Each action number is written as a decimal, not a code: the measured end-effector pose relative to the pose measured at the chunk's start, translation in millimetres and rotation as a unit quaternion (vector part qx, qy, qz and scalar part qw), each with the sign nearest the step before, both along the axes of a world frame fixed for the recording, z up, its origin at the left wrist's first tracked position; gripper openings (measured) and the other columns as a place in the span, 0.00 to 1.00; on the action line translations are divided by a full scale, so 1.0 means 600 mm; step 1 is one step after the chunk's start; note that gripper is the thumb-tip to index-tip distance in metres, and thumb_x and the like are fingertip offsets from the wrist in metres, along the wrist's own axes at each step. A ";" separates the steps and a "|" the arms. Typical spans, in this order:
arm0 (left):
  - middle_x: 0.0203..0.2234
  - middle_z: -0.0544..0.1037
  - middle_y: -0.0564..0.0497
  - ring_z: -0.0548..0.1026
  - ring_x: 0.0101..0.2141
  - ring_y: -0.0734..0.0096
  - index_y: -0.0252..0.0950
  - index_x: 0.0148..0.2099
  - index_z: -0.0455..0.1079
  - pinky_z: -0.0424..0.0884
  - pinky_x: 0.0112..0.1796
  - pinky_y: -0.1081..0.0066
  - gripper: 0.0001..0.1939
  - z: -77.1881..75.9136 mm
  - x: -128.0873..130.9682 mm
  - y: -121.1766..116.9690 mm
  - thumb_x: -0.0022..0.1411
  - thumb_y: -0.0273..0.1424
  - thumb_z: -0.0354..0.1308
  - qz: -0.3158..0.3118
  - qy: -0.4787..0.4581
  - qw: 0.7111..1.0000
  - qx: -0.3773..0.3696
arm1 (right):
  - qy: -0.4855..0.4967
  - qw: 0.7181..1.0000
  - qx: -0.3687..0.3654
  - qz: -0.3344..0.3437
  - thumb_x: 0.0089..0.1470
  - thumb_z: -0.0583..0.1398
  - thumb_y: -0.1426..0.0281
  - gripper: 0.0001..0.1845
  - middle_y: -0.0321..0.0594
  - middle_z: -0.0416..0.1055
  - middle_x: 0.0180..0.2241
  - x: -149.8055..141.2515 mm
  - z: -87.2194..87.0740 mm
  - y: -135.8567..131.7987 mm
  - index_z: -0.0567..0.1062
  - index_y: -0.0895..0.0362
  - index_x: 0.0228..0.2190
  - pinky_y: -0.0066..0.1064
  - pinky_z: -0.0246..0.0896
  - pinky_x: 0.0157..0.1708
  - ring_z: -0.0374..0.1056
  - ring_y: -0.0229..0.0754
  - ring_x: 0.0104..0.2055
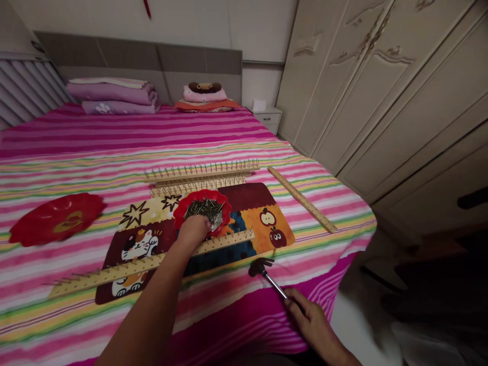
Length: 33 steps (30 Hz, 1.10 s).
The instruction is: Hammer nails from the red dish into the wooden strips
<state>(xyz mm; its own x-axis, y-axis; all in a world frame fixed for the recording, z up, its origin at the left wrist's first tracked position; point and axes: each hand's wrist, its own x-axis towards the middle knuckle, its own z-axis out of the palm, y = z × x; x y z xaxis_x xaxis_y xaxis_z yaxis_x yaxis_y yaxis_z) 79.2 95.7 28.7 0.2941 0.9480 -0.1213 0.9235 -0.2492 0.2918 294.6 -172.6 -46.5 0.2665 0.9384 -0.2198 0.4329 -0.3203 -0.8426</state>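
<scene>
- My left hand [195,230] dips into the bowl [226,212], over the nails [206,207]; its fingers are mostly hidden, so I can't tell how open they are or whether they have one.
- My right hand [310,317], nearer me than the bowl and to its right, has fingers closed round the hammer [275,285].
- Beyond the bowl, strips [202,174] bristle with nails.
- Just this side, another strip [114,273] carries nails (some leaning).
- Right of the bowl, a holed strip [301,199] shows none standing.

The lone head view looks forward and down, close over the bed [152,134]. It faces the far headboard [131,58]
</scene>
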 end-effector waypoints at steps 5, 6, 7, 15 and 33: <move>0.20 0.75 0.47 0.71 0.25 0.68 0.36 0.23 0.70 0.61 0.28 0.71 0.06 0.029 -0.007 -0.004 0.48 0.28 0.52 0.022 -0.038 0.999 0.013 | 0.010 1.000 -0.004 0.016 0.55 0.51 0.58 0.16 0.30 0.65 0.20 0.002 -0.001 0.001 0.72 0.54 0.35 0.24 0.56 0.22 0.60 0.36 0.21; 0.21 0.75 0.48 0.70 0.25 0.69 0.36 0.25 0.70 0.61 0.27 0.72 0.06 0.038 -0.010 -0.011 0.49 0.30 0.52 0.036 -0.085 0.996 0.015 | 0.013 1.000 -0.004 0.022 0.55 0.50 0.58 0.16 0.30 0.64 0.20 0.003 -0.002 0.000 0.72 0.54 0.35 0.24 0.56 0.22 0.59 0.36 0.21; 0.21 0.74 0.50 0.69 0.24 0.70 0.36 0.27 0.70 0.62 0.27 0.72 0.06 0.046 -0.013 -0.020 0.49 0.32 0.53 0.055 -0.161 0.985 0.008 | 0.016 1.000 -0.004 0.026 0.56 0.50 0.59 0.16 0.30 0.63 0.19 0.004 -0.003 0.000 0.72 0.54 0.35 0.24 0.55 0.22 0.58 0.35 0.21; 0.18 0.74 0.54 0.70 0.21 0.76 0.33 0.31 0.72 0.69 0.28 0.72 0.18 0.052 0.016 -0.127 0.37 0.37 0.65 0.124 -0.542 0.801 -0.220 | -0.002 0.999 0.008 0.036 0.57 0.50 0.60 0.14 0.29 0.59 0.20 0.003 -0.005 -0.003 0.70 0.55 0.35 0.23 0.53 0.22 0.56 0.34 0.21; 0.23 0.75 0.54 0.74 0.26 0.72 0.37 0.33 0.72 0.70 0.26 0.74 0.12 -0.075 0.101 -0.151 0.48 0.37 0.56 0.204 -0.507 0.834 -0.076 | -0.050 0.998 0.021 0.041 0.58 0.49 0.62 0.14 0.30 0.62 0.19 -0.001 -0.002 -0.007 0.71 0.55 0.37 0.23 0.54 0.22 0.59 0.34 0.21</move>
<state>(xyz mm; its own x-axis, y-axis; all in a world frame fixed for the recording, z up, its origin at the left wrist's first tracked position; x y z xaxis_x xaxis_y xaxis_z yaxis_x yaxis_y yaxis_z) 139.7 5.4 -16.1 -0.0245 0.9907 -0.1337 0.1815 0.1360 0.9739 293.8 -176.7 -47.5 0.2068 0.9659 -0.1558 0.5396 -0.2454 -0.8053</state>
